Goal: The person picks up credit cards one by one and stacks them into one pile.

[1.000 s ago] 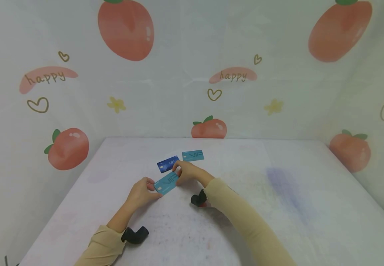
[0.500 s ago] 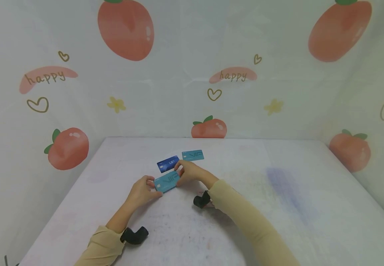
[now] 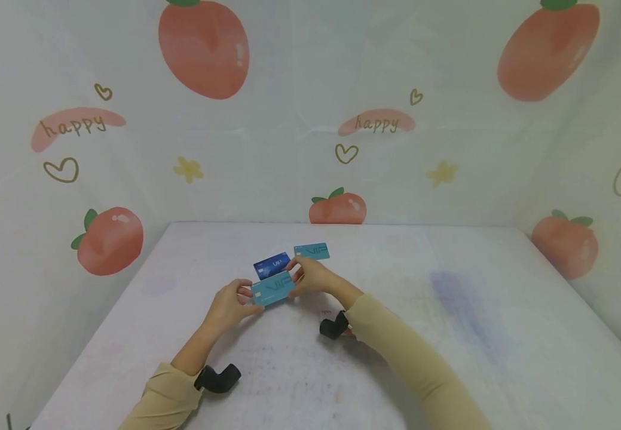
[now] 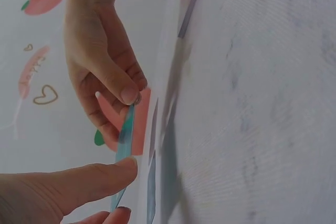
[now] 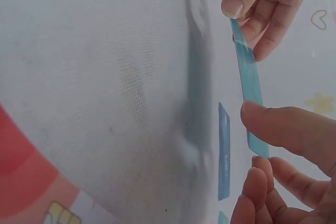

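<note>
Two hands on one card, and both have a grip! The left hand (image 3: 228,306) pinches one end of a teal card (image 3: 272,289), thumb on the near side, and the right hand (image 3: 314,278) pinches the other end, so the card spans the space between them. Look at the wrist views: the card shows nearly edge-on, lifted clear of the tabletop (image 3: 267,364). From the head view it's face up, the VIP lettering readable and the pale chip mark towards the left hand.

Just beyond it lies a dark blue card (image 3: 271,264), also marked VIP, its near edge right up against the held card in the head view. To the right of that, a second teal card (image 3: 312,250) lies flat, one near corner close behind the right hand's fingers in that view. And down by the right wrist, a red and white piece (image 5: 23,169) with a gold chip mark fills the corner of the right wrist view; most of it hides under the arm from above.

Beige sleeves (image 3: 162,400) on both arms, a black device (image 3: 219,379) on each wrist, a purple smudge (image 3: 463,310) out to the right, and a white backdrop (image 3: 278,71) behind with red fruit and "happy" lettering.
</note>
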Tool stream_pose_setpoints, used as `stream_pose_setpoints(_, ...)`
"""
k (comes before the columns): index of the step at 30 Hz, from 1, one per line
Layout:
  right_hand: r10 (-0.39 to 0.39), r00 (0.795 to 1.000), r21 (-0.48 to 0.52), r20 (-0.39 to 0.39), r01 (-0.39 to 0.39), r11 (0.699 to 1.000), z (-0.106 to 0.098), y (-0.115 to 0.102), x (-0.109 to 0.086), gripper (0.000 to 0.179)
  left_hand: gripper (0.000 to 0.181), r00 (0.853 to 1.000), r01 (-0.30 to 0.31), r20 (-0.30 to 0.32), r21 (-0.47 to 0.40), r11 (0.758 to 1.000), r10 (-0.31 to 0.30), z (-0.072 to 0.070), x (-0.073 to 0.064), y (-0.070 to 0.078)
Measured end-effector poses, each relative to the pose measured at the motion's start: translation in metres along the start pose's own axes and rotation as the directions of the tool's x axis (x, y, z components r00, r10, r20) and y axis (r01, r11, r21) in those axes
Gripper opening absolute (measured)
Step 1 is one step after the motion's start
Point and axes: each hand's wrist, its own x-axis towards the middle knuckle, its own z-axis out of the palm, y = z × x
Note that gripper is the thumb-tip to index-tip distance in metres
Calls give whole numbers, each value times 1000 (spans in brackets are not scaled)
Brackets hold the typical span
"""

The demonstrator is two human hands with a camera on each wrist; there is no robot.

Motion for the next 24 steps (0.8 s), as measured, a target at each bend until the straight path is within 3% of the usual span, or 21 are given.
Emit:
stream_pose_setpoints(14, -82, 996, -17, -28, 81, 997, -6, 5, -15, 52, 60, 999, -39, 23, -46, 998, 40, -1, -3, 4)
stream_pose_setpoints(24, -92, 995, -34, -43, 91, 995, -12, 11, -29, 49, 59, 996, -76, 37, -63, 995, 78, 5, 0, 7)
